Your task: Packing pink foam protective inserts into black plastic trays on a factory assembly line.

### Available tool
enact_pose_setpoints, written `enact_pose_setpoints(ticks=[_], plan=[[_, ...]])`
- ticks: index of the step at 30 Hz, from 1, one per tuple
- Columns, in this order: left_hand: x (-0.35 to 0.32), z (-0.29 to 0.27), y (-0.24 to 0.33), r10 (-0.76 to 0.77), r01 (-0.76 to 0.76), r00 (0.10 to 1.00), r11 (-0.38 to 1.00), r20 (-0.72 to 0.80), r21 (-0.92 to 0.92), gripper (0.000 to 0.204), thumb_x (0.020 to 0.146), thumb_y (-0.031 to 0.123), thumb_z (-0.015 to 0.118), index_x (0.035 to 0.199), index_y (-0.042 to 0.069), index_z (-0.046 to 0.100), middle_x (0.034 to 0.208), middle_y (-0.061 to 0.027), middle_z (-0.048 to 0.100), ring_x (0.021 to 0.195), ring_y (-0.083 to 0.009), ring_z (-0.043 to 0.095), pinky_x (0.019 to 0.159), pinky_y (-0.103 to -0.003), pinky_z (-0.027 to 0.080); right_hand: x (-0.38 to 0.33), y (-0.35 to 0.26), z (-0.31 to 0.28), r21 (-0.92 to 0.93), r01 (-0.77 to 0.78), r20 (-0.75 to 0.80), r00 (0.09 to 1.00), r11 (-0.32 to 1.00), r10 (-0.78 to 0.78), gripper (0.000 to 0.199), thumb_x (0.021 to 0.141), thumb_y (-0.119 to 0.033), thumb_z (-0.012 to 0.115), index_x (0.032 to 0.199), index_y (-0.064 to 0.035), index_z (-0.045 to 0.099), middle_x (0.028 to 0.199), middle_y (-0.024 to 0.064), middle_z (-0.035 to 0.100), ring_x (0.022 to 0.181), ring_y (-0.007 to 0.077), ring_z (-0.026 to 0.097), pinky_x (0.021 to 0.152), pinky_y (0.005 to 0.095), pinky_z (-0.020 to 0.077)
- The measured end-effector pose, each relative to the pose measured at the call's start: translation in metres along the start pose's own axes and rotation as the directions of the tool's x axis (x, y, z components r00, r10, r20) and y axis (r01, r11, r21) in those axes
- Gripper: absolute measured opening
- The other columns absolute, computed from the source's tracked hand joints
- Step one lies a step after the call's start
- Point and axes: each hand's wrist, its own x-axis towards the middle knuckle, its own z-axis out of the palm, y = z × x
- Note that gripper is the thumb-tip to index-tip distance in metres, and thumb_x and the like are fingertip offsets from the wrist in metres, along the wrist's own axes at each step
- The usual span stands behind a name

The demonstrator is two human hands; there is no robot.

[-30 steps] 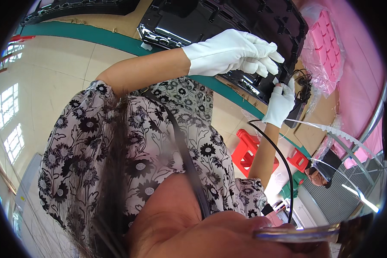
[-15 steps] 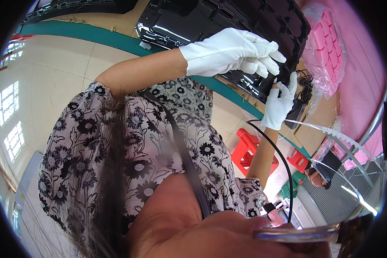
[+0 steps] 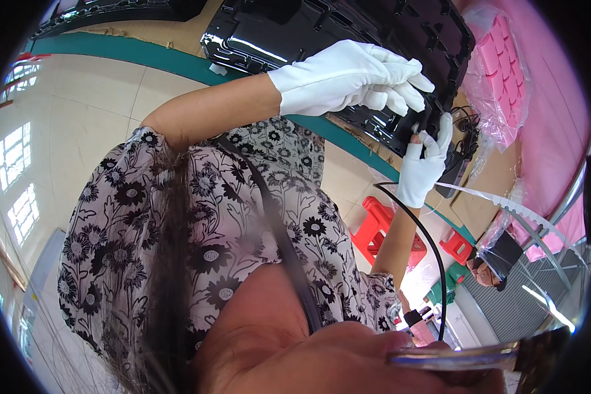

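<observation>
So the big shiny black panel (image 3: pixel 368 25) is lying on the table at the top of the view, on brown cardboard (image 3: pixel 192 41) that pokes out along the green table edge (image 3: pixel 125 55), and compared with half a second back it sits a touch further left. Not a huge change, tbh. Left hand (image 3: pixel 354 77), in a white glove, has slid a bit left along with it and is over the panel's near side, fingers bunched fairly close with narrow gaps between them; can't tell if they're pinching anything. Right hand (image 3: pixel 425 165) is the one that's changed more: it's dropped a little lower in the view, toward the body, and it's down by the panel's right-hand corner. Its pointing finger sticks up pretty straight and the thumb, with a bare tip, stands a little apart, but I honestly can't tell whether there's something small in that grip. Just right of it there's a tangle of black wires (image 3: pixel 467 125), then a pink quilted-looking piece (image 3: pixel 502 82) in clear plastic, pretty much where it was. Red stool (image 3: pixel 373 226) is below the table edge, near the right forearm
</observation>
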Motion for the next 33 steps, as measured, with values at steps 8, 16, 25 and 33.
enact_pose_setpoints(ticks=[8, 16, 25, 33], plan=[[-0.001, 0.004, 0.019, -0.051, 0.051, 0.998, 0.999, -0.028, 0.004, 0.058, 0.091, 0.053, 0.044, 0.115, 0.001, 0.057, 0.094, -0.0022, 0.063, 0.065, -0.0048, 0.048, 0.055, -0.017, 0.036, 0.032, -0.085, 0.006, 0.516, 0.036, -0.014, 0.999, 0.856, -0.034, 0.01, 0.085, 0.002, 0.054, 0.092, -0.0033, 0.058, 0.142, 0.0201, 0.032, 0.13, 0.0331, 0.034, 0.1, 0.0415, 0.0393], [0.027, -0.003, 0.03, 0.094, -0.092, 0.996, 0.987, -0.009, 0.129, 0.018, 0.093, 0.025, 0.053, 0.088, 0.01, 0.06, 0.07, 0.0052, 0.051, 0.055, -0.0016, 0.039, 0.048, -0.017, 0.031, 0.076, -0.092, 0.04, 0.132, 0.233, -0.107, 0.97, 0.963, -0.22, 0.015, 0.078, -0.004, 0.062, 0.093, -0.0004, 0.062, 0.134, 0.0177, 0.046, 0.116, 0.0306, 0.051, 0.092, 0.034, 0.0435], [0.165, -0.025, 0.235, 0.64, -0.772, 0.537, 0.111, 0.55, 0.626, 0.025, 0.089, 0.007, 0.049, 0.108, -0.006, 0.059, 0.101, -0.011, 0.064, 0.09, -0.0136, 0.06, 0.079, -0.022, 0.046, 0.06, -0.066, 0.011, 0.093, 0.305, -0.241, 0.93, 0.948, -0.276, 0.02, 0.079, 0.008, 0.053, 0.098, 0.0027, 0.054, 0.128, 0.0201, 0.051, 0.12, 0.0308, 0.049, 0.101, 0.0358, 0.0364], [0.195, -0.018, 0.308, 0.535, -0.058, 0.833, 0.334, -0.138, 0.941, 0.064, 0.089, 0.053, 0.044, 0.126, 0.001, 0.051, 0.124, -0.0176, 0.054, 0.104, -0.0271, 0.058, 0.096, -0.033, 0.039, 0.032, -0.041, 0.029, 0.134, 0.273, -0.185, 0.951, 0.953, -0.247, 0.025, 0.077, 0.011, 0.053, 0.098, -0.0018, 0.057, 0.12, 0.0173, 0.057, 0.109, 0.0283, 0.057, 0.094, 0.0343, 0.0433]])
